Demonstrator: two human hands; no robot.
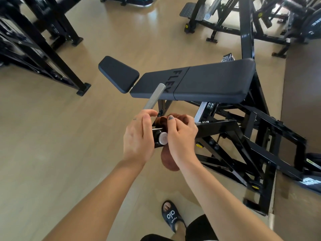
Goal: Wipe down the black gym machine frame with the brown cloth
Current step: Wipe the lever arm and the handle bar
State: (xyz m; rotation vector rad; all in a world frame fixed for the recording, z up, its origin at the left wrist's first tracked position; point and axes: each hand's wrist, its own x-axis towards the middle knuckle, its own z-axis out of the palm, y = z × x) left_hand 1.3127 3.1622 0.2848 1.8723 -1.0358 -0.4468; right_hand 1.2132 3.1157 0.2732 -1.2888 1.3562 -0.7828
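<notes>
Setting: gym room with a pale wood-look floor [60, 136]; other black machines stand along the far edges, well apart from the work.

Head view – machine: black gym machine frame [231, 129] runs low and angled under a padded bench [199, 80] bearing raised lettering; a grey handle bar [153, 97] slants up from the near end.

Head view – cloth: brown cloth [163, 120] is bunched on top of the frame's near end, and one tail hangs below the hands – likely draped over so both faces of the bar get rubbed.

Left hand [137, 138]: fingers curled over the near end of the frame beside a white round cap [163, 138]. Whether it also pinches cloth I cannot tell; it looks like a steadying hold.

Right hand [182, 134]: closed on the cloth, thumb pressed on top, pushing fabric against the metal.

Stage, as a guess: wiping is under way at the handle joint – most of the lower frame appears still to do.

Also seen: one foot in a dark slide sandal [171, 215] on the floor.
</notes>
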